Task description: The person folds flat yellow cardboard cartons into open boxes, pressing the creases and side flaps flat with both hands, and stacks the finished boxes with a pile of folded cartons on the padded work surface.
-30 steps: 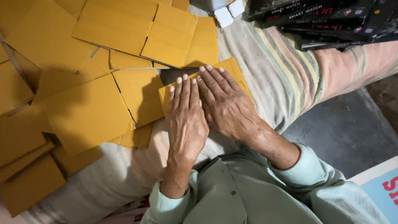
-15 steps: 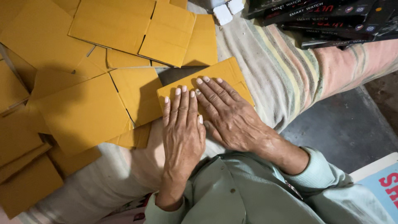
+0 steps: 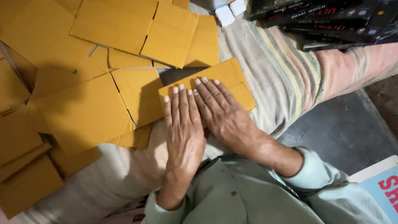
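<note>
**Ana:** Both hands lie flat, with no grip closed on anything: the left hand (image 3: 183, 124) and the right hand (image 3: 226, 116) press side by side, palms down and fingers straight, on the folded yellow cardboard piece (image 3: 226, 74). Where is this piece exactly?

**Bo:** It rests on the striped cloth (image 3: 282, 70), just beside the pile of flat yellow cardboard blanks (image 3: 83, 112) on the left. Its far edge shows beyond the fingertips (image 3: 204, 79).

**Ana:** How should one do this pressing well?

**Bo:** I think the weight must go evenly through both palms, so that the fold becomes sharp and the piece does not slide on the soft cloth. The fingers should stay together and move along the crease, not across it.

**Ana:** And what differs from half a second ago?

**Bo:** Very little. The hands are in almost the same pose. One second ago the piece was mostly hidden under them; now more of its yellow surface is visible beyond the fingers. The black boxes (image 3: 323, 20) at the top right have not moved.
</note>
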`<state>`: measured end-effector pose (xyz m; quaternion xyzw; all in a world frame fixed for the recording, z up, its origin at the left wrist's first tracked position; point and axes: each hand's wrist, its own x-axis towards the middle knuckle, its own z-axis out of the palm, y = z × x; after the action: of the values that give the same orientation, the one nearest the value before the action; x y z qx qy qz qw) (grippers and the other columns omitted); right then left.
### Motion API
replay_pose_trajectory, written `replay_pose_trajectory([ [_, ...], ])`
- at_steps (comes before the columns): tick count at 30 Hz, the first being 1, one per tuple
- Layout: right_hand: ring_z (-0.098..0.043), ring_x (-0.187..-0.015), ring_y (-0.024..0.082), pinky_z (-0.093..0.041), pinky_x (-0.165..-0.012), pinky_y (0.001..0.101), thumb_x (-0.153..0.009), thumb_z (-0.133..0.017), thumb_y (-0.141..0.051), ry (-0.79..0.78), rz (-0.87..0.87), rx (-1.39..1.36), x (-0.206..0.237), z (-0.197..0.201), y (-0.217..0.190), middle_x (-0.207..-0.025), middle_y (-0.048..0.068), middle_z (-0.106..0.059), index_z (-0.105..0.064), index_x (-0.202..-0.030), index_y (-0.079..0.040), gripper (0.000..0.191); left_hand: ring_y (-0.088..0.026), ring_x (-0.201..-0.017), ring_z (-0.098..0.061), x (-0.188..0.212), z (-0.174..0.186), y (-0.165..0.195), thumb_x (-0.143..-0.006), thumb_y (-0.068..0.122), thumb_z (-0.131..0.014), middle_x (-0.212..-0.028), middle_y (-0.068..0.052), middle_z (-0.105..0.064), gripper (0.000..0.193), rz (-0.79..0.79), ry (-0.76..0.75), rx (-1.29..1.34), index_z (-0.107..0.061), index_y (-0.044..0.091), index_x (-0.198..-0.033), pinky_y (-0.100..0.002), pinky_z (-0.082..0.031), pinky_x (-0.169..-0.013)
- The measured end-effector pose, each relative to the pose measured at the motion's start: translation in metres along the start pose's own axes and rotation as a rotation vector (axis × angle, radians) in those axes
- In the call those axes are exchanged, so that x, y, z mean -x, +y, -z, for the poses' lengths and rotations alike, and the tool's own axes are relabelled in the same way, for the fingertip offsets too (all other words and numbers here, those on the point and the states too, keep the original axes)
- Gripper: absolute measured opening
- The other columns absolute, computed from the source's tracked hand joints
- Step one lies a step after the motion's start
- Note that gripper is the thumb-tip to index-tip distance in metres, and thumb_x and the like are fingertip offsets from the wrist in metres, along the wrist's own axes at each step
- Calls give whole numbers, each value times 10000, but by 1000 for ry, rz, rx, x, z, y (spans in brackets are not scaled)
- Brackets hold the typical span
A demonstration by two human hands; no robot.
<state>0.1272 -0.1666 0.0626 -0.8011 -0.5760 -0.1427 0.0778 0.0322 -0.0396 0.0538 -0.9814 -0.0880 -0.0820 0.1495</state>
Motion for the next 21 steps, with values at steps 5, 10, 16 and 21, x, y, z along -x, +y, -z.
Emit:
replay_pose_trajectory([
  [5,-347,-1517,404,-222,-1259,513,-926,-506,-145,-3,-50,-81,4,-3,5,-1593,316,-384,-406,-1501,125,643,-381,-1540,-205,-1,2,-4,-742,330,-817,-1624,-293,-262,1032,34,-56,324,-319,-121,-1525,-498,-105,-1269],
  [10,-337,-1515,419,-218,-1258,522,-909,-505,-129,-18,-195,-46,20,9,27,-1589,330,-379,-401,-1512,136,667,-403,-1530,-196,10,8,-20,-678,384,-849,-1614,-310,-249,1126,164,-59,510,-294,-154,-1496,-550,-88,-1252],
  [16,-347,-1519,413,-224,-1270,532,-920,-550,-173,-1,-89,57,4,-6,-2,-1592,305,-392,-409,-1501,111,661,-387,-1549,-231,-4,5,7,-841,196,-763,-1624,-276,-298,865,53,13,101,-328,-103,-1526,-568,-102,-1272],
  [21,-340,-1541,380,-223,-1278,495,-903,-568,-165,-38,-54,9,8,-1,8,-1620,284,-372,-399,-1518,96,688,-371,-1552,-237,-3,3,3,-766,200,-769,-1641,-285,-311,933,48,13,327,-343,-108,-1537,-524,-120,-1278],
])
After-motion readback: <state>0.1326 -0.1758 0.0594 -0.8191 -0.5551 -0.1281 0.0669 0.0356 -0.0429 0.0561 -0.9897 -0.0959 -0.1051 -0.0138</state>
